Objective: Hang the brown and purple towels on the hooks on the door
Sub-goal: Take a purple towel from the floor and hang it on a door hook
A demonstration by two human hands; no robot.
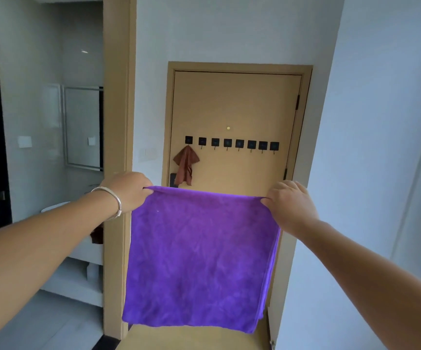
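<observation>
The person holds the purple towel (199,258) up with both hands, out in front of the door (234,107). The left hand (128,192) pinches the top corner at 9 o'clock of the towel. The right hand (288,202) pinches the top corner at 3 o'clock. The towel hangs down flat between them. A silver bracelet (113,202) sits on the left wrist. On the door is a row of black hooks (232,144). The brown towel (185,165) hangs from the hook at the 9 o'clock end. The other hooks are bare.
</observation>
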